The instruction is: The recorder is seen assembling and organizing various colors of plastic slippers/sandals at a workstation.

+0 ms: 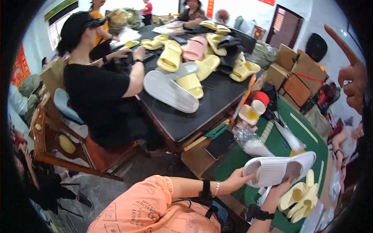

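Note:
A pair of light grey slide sandals [271,172] is held side by side over the green work surface at the lower right. Around the left end of the pair, the fingers of my left hand [237,181] are closed, thumb on top. From below, my right hand [280,189] grips the same pair near its middle; part of its fingers is hidden under the soles. Just beyond my right hand lie several pale yellow slides [298,200] in a heap. Clear plastic bags [252,144] rest past the held pair.
A black table [171,126] carries yellow, pink, black and large grey slides [171,91]. A co-worker in black [103,85] sits at its left side. Cups [257,106] stand on the green surface [287,112]. Another person's pointing hand [351,77] shows at right. Cardboard boxes [285,73] stand behind.

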Motion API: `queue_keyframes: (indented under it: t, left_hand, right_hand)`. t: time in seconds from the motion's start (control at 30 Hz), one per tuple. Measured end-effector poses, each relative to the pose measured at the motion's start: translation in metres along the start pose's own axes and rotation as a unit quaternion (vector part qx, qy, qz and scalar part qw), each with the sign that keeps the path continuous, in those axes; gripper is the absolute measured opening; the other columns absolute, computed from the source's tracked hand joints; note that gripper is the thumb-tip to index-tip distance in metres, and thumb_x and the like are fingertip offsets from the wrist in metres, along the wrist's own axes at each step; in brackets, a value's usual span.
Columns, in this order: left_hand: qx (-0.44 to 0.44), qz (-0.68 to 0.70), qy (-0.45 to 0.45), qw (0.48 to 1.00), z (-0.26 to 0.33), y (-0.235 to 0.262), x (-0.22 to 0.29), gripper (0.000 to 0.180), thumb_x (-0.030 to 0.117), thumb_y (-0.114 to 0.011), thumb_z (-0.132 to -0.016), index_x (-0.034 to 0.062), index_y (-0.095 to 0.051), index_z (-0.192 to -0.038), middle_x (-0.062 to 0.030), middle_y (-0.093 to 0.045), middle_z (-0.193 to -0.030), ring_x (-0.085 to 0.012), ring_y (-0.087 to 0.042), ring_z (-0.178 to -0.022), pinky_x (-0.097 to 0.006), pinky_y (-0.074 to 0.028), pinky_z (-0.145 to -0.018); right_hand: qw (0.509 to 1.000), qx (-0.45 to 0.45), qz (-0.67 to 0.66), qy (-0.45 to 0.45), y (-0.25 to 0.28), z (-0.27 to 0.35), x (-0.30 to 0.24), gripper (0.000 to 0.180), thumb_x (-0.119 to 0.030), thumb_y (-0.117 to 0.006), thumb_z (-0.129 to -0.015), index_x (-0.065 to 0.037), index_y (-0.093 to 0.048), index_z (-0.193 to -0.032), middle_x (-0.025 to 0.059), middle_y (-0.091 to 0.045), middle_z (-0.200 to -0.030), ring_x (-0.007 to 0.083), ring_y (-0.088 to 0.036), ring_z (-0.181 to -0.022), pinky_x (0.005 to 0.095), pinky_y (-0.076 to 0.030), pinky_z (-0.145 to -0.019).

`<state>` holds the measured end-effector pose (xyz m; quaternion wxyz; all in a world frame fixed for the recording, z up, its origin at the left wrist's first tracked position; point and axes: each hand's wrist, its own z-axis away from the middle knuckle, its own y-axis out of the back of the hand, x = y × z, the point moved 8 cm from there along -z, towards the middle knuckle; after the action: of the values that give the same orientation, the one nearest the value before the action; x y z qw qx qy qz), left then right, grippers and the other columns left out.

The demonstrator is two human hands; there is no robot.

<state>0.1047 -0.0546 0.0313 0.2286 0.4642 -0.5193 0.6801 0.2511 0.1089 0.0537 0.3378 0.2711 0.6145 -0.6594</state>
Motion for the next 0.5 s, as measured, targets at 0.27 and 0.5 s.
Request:
queue_keyframes:
  t: [0.27, 0.5]
  left_hand:
    - [-0.081, -0.205, -0.119, 0.968, 0.002, 0.045, 0.158, 0.037, -0.001, -0.054, -0.072, 0.0014, -0.049, -0.108, -0.0058, -0.056, -0.097, -0.0165, -0.052, -0.091, -0.03, -0.041, -0.083]
    - [-0.291, -0.572, -0.003, 0.767, -0.08, 0.078, 0.132, 0.044, 0.018, -0.059, -0.074, -0.0001, -0.046, -0.112, -0.0117, -0.057, -0.1, -0.0186, -0.052, -0.092, -0.029, -0.04, -0.082]
  right_hand:
    - [0.993, 0.007, 0.084, 0.081, -0.015, 0.002, -0.052, 0.047, -0.027, -0.038, -0.087, -0.003, -0.032, -0.127, 0.0131, -0.039, -0.126, 0.0282, -0.04, -0.113, 0.0406, -0.033, -0.095]
    - [0.946, -0.162, 0.272, -0.066, -0.003, 0.018, 0.015, 0.04, 0.006, -0.039, -0.078, 0.003, -0.04, -0.118, 0.0105, -0.058, -0.096, 0.0219, -0.056, -0.082, 0.0306, -0.046, -0.069]
